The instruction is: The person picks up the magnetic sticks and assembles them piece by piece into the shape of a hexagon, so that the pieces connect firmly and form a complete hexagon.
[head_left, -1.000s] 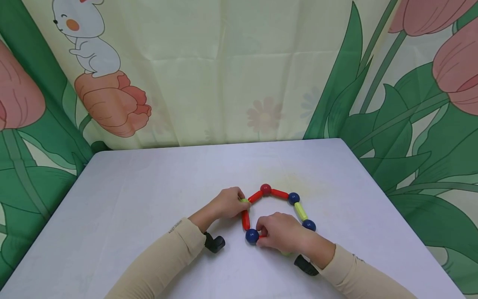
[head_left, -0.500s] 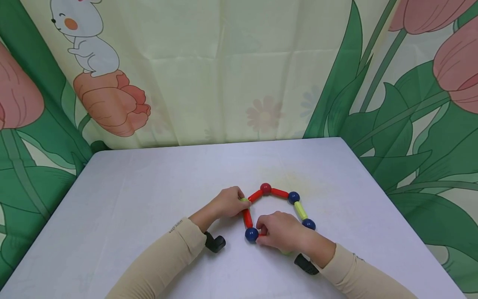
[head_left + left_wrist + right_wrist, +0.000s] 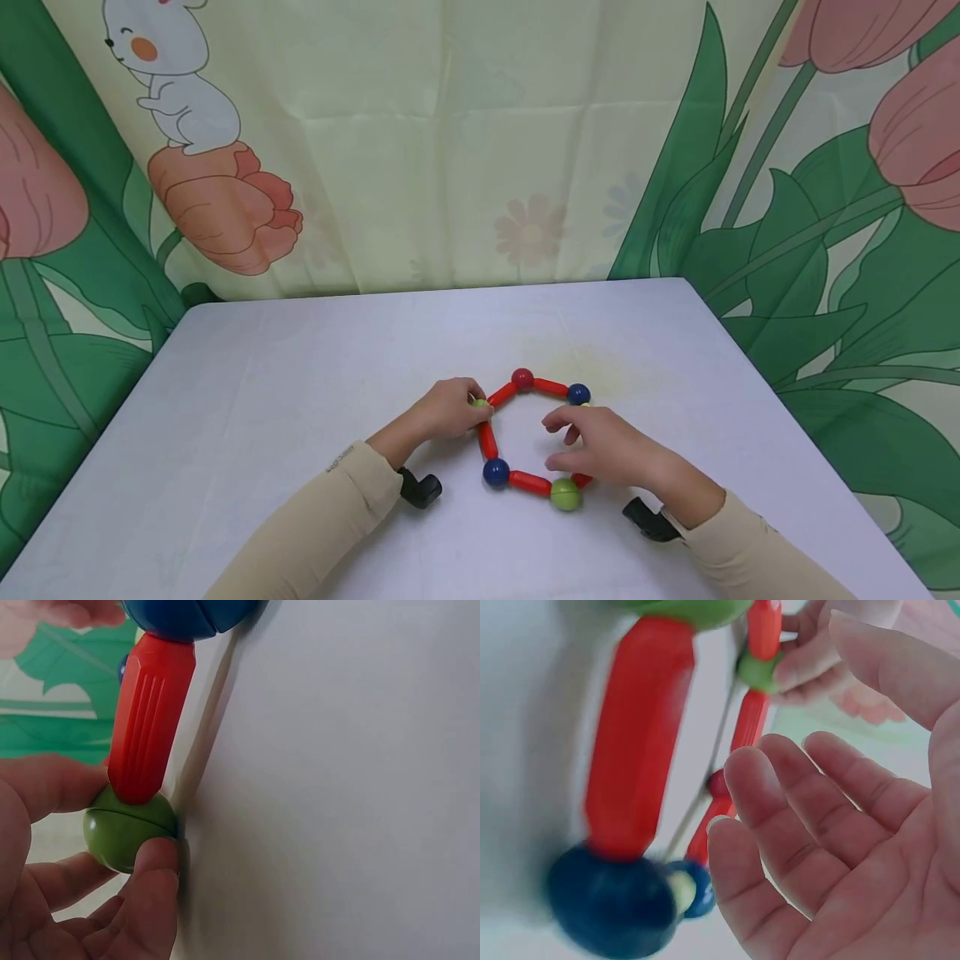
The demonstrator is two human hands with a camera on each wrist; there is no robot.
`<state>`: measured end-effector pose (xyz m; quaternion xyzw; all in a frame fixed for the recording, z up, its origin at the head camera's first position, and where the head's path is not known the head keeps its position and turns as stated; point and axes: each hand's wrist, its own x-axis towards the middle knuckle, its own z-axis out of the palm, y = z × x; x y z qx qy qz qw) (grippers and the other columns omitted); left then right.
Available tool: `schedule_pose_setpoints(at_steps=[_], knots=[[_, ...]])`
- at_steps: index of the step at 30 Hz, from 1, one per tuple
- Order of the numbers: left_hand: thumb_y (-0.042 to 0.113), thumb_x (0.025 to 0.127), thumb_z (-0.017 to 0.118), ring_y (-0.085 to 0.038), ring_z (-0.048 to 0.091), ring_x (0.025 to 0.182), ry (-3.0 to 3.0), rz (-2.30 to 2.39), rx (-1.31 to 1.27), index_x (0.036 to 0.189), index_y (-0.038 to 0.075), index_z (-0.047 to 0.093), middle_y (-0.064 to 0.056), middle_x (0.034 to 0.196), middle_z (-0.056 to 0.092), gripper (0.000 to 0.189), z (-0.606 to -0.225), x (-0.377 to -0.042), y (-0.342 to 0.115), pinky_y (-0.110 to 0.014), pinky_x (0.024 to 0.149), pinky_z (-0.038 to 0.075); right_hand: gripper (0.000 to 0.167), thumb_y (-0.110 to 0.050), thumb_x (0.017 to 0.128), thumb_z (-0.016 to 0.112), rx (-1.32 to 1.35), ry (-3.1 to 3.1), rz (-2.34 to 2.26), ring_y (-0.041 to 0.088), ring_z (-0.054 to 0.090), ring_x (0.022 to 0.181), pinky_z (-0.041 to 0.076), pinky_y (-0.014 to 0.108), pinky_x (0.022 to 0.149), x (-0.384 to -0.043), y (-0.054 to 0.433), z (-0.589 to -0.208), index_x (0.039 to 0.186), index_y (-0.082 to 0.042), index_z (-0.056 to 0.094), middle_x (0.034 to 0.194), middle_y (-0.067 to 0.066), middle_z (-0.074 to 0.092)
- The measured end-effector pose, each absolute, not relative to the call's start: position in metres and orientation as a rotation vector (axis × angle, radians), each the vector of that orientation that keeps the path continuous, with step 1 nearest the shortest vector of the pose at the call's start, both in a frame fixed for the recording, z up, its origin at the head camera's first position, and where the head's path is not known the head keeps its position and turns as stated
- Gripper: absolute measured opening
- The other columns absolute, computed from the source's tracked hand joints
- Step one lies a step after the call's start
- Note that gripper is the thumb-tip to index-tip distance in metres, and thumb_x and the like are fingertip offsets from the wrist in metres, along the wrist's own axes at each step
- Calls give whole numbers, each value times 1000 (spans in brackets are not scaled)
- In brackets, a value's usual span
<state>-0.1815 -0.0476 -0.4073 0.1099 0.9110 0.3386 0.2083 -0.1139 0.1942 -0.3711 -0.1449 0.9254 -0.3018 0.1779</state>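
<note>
A ring of coloured balls and rods lies on the white table in the head view. My left hand (image 3: 447, 408) pinches a green ball (image 3: 112, 836) at the ring's left corner; red rods join it. Below it come a blue ball (image 3: 496, 472), a red rod (image 3: 529, 482) and another green ball (image 3: 566, 494). A red ball (image 3: 522, 379) and a further blue ball (image 3: 578, 394) form the far side. My right hand (image 3: 611, 450), fingers spread and holding nothing, hovers over the ring's right side and hides part of it. Close by in the right wrist view is a blue ball (image 3: 611, 900) on a red rod (image 3: 639, 739).
The white table (image 3: 300, 358) extends around the ring. Behind it hangs a printed cloth (image 3: 442, 167) with a rabbit, tulips and leaves. Each wrist carries a black camera, such as the left camera (image 3: 422, 489).
My right hand has let go of the lower red rod and moved right and slightly up. The ring has shifted a little left, with my left hand still on its green ball.
</note>
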Motion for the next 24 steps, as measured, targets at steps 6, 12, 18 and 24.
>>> schedule_pose_setpoints(at_steps=[6,12,18,24], knots=[[28,93,69,-19,58,72,2554,933,281,109,8,67,-3,83,62,25,-407,-180,-61,-30,64,50,43,-21,83,82,-446,2691,-847,23,59,103,54,34,81,-111,207,-373,122,-10,66,112,0,65],[30,92,71,-19,58,75,2571,927,252,109,9,67,-3,88,61,27,-409,-179,-73,-30,65,51,44,-13,85,80,-414,2784,-789,28,58,110,53,46,90,-111,215,-377,126,-7,65,119,6,64],[31,92,72,-18,57,74,2590,911,239,110,9,67,-3,87,60,29,-411,-175,-83,-29,64,51,41,-9,87,77,-303,2812,-760,25,60,101,56,39,82,-117,216,-382,125,-6,64,116,7,64],[31,90,75,-18,57,76,2577,895,253,112,8,67,-2,89,60,33,-408,-167,-95,-29,65,52,36,-10,87,78,-289,2808,-804,20,61,94,56,34,77,-127,216,-386,121,-4,65,108,5,65]])
